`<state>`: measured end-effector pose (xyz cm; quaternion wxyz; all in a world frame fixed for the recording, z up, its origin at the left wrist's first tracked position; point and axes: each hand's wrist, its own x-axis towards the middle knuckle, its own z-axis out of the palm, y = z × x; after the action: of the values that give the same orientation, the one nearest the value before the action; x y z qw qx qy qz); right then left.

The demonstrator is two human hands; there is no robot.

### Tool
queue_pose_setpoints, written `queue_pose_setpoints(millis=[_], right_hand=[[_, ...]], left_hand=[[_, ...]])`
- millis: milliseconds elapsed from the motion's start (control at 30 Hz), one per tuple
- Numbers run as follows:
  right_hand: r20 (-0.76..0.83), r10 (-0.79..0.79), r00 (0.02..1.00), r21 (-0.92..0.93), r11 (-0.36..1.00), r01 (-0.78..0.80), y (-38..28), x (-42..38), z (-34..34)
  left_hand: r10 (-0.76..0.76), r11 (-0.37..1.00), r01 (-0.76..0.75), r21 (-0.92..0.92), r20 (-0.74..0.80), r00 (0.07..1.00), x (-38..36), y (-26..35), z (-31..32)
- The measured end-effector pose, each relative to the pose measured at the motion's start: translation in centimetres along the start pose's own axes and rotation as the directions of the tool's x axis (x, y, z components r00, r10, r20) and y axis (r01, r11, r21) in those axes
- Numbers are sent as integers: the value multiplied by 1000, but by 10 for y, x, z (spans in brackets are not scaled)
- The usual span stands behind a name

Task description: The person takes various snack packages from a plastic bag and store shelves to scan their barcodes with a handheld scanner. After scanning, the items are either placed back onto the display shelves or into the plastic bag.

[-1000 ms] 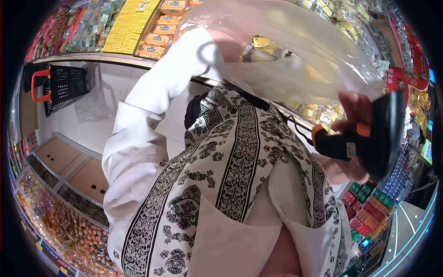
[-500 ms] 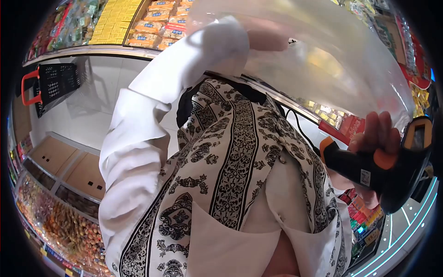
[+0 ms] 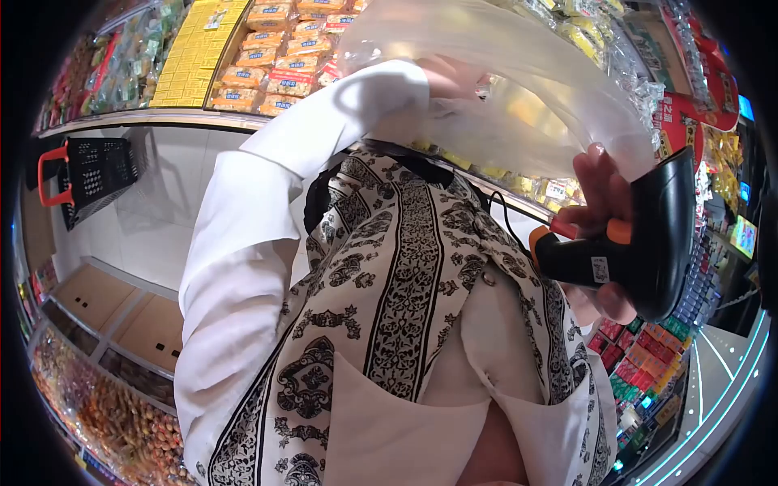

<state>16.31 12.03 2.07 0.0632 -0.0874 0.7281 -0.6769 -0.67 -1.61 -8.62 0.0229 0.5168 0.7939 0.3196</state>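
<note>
A large translucent plastic bag [image 3: 519,125] spreads across the top of the head view, sagging between my two hands. My left hand [image 3: 455,77], below a white cuff, is closed at the bag's left part; its fingertips are mostly hidden by the film. In my right hand [image 3: 604,190] is a black barcode scanner [image 3: 660,243] with orange accents and a small white label on its handle. The fingers wrap round the scanner, and their upper tips meet the bag's right edge.
Behind the bag runs a display of packaged snacks [image 3: 255,57] beside a yellow panel [image 3: 198,53]. A black shopping basket [image 3: 97,174] with a red handle stands at left. Bulk goods [image 3: 121,397] fill the lower left; small coloured boxes [image 3: 648,356] line the right.
The scanner and my right hand have moved left and slightly up, the scanner's head swinging upward. The bag has drawn in from the right and hangs looser.
</note>
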Motion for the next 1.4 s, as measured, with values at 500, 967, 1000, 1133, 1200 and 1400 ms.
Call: queue_pose_setpoints(millis=[500, 967, 1000, 1133, 1200, 1400], right_hand=[[-443, -95, 891, 200, 959, 201, -1, -13, -31], [-352, 187, 917, 24, 981, -190, 30, 14, -3], [-410, 172, 896, -66, 974, -218, 33, 9, 0], [-441, 64, 895, -285, 936, -208, 22, -10, 1], [-289, -107, 951, -588, 804, -88, 12, -10, 6], [28, 12, 1000, -303, 953, -3, 12, -20, 9]], left_hand=[[-400, 877, 366, -312, -51, 915, -88, 29, -115], [-362, -772, -379, -511, -137, 922, -56, 42, -19], [-387, -744, -371, -556, -93, 917, -55, 39, -15], [-521, -645, -385, -660, 11, 853, -52, 39, -21], [-520, -665, -398, -632, 9, 854, -48, 40, -18], [-365, -755, -332, -565, -58, 929, -38, 43, -12]])
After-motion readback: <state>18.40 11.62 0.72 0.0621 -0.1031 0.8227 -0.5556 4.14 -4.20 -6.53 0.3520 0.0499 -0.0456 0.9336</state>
